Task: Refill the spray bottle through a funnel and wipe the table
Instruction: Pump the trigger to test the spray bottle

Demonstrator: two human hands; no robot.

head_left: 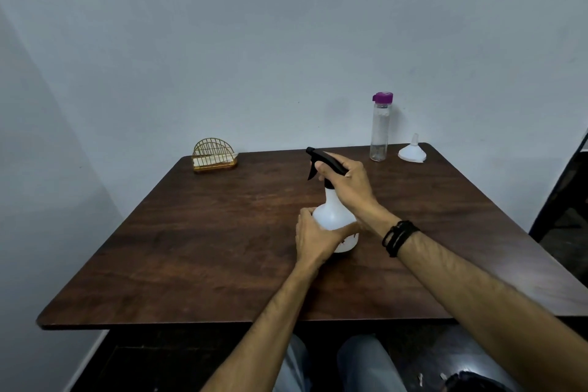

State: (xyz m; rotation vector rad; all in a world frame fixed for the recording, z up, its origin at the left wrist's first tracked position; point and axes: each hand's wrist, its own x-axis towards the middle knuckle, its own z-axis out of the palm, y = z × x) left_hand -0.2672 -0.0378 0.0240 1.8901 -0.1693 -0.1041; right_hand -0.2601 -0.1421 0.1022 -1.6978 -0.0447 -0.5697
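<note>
The spray bottle is standing upright near the middle of the table, and two hands are holding it. But the biggest thing here is the table itself. It is dark brown wood with round corners, and it is sitting up against a plain pale wall.

The white bottle is round and fat at the bottom and thin at the neck. Its black sprayer top is pointing to the left, with the trigger hanging down below it.

The right hand is curling its fingers around the black top and gripping it. A black band is sitting on that wrist. The left hand is wrapping around the fat lower part of the bottle and holding it tight against the table.

A tall clear water bottle with a purple lid is standing at the far right edge of the table, well apart from the hands.

A gold wire holder with white napkins in it is sitting at the far left corner.

A small white funnel is resting upside down, wide end on the table, just beside the water bottle on its right.
</note>
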